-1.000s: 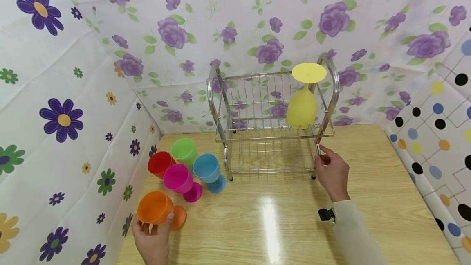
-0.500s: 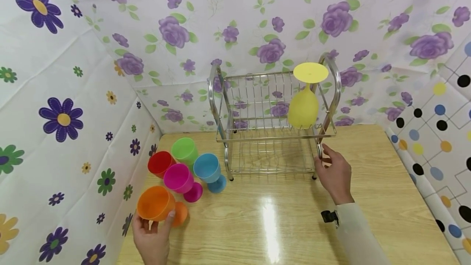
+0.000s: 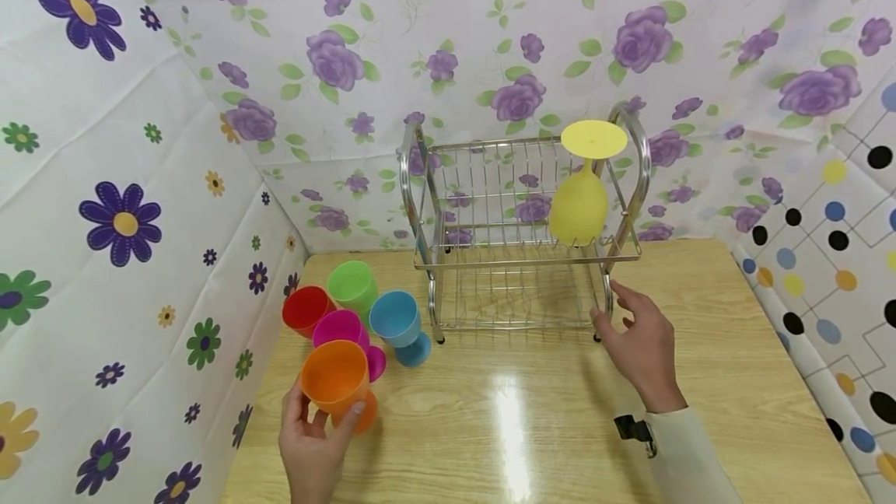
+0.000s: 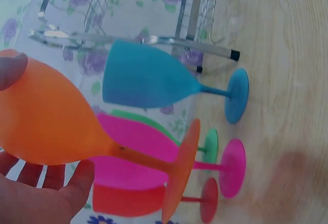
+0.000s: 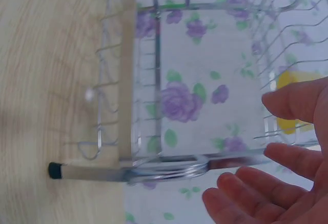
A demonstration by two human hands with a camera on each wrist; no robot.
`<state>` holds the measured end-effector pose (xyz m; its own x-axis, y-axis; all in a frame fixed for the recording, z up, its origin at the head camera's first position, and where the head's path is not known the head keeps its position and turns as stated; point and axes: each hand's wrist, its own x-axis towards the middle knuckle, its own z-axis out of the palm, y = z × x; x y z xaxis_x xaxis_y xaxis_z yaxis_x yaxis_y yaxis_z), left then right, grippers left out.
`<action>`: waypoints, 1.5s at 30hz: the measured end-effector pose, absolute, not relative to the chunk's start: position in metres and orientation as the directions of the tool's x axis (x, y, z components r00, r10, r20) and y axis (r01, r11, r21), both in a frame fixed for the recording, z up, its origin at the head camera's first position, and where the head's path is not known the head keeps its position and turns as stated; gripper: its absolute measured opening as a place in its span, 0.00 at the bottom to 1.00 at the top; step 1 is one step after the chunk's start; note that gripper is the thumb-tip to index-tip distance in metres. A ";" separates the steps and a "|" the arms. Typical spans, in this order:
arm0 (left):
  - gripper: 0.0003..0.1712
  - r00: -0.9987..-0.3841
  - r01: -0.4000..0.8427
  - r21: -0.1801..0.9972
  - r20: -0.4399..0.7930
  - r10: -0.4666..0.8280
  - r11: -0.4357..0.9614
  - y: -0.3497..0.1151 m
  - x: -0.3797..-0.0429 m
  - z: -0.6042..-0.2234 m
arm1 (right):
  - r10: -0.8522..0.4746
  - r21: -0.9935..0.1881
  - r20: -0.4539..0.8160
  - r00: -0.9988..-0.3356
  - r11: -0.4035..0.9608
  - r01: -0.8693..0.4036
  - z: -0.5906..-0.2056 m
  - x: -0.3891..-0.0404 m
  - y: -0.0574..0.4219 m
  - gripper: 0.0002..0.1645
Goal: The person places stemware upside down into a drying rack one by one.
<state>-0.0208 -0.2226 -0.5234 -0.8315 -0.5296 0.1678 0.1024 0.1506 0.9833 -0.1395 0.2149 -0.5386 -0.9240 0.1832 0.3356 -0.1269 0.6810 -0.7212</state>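
Note:
My left hand (image 3: 313, 446) holds an orange plastic goblet (image 3: 334, 378) by its bowl, thumb on one side and fingers on the other. In the left wrist view the foot of this orange goblet (image 4: 182, 170) hangs in front of the pink goblet (image 4: 136, 152). Beside the right front leg of a two-tier metal dish rack (image 3: 521, 261), my right hand (image 3: 642, 352) has its thumb and fingers spread. Nothing is between them in the right wrist view. A yellow goblet (image 3: 579, 208) stands upside down on the rack's upper tier, at the right end.
Behind the orange goblet stand upright red (image 3: 306, 309), green (image 3: 352, 284) and blue (image 3: 395, 319) goblets, close together. The wooden table (image 3: 560, 426) meets flower-printed cloth walls at the left and back, and a dotted one (image 3: 826, 278) at the right.
My left hand has lifted the orange goblet and moved it rightward, in front of the pink one. My right hand has loosened from the rack's leg and drawn back slightly.

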 end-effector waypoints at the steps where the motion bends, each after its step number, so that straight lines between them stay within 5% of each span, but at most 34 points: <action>1: 0.44 -0.841 0.102 0.983 0.168 -0.514 0.154 -0.221 -0.022 -0.522 | 0.173 -0.716 0.338 -0.925 0.685 -0.134 -0.536 -0.137 0.214 0.33; 23: 0.49 -0.949 0.228 0.944 0.271 -0.162 0.240 -0.175 -0.046 -0.509 | -0.057 -0.715 0.339 -0.939 0.633 -0.297 -0.488 -0.092 0.190 0.36; 36: 0.50 -0.915 0.401 0.878 0.397 0.069 0.263 -0.151 -0.058 -0.504 | -0.180 -0.645 0.432 -0.884 0.624 -0.442 -0.465 -0.067 0.166 0.36; 45: 0.49 -0.835 0.551 0.736 0.480 0.269 0.394 -0.128 -0.056 -0.493 | -0.403 -0.602 0.399 -0.824 0.563 -0.566 -0.455 -0.052 0.155 0.53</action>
<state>-0.0557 -0.1285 -0.4934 -0.8348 0.2692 0.4803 0.5506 0.3943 0.7358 -0.0521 0.1553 -0.4552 -0.8241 -0.4026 0.3985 -0.5662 0.5627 -0.6023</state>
